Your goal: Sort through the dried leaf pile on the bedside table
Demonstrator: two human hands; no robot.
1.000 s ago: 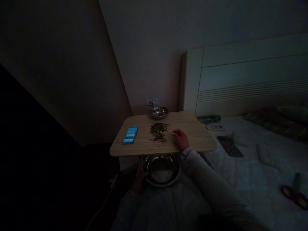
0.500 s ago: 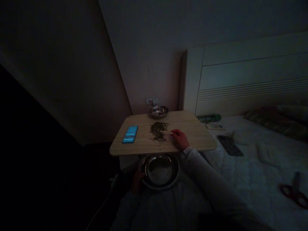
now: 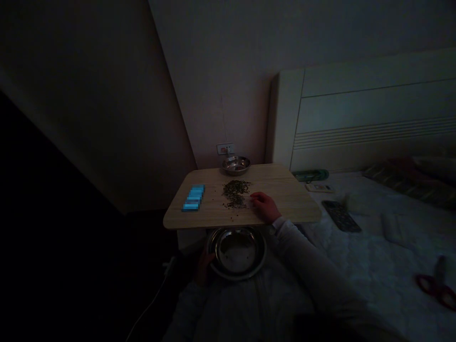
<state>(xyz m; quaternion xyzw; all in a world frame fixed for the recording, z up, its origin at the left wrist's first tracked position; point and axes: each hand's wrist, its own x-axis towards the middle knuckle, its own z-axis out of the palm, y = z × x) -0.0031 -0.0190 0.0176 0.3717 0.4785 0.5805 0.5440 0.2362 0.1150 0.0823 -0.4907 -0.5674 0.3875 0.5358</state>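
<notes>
I'm edging my right hand [image 3: 264, 207] closer, dark grains [image 3: 233, 189] now within reach, fingers [image 3: 257, 195] narrow, load unclear, left hand [image 3: 204, 267] gripping the metal basin [image 3: 238, 276].

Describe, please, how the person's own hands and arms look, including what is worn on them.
The right hand and left hand are without gloves. The right sleeve is long, pale greyish and looks plain; the left sleeve seems similar, but is very dim. A pale edge shows at the right wrist; I cannot tell whether it is cuff or band.
</notes>
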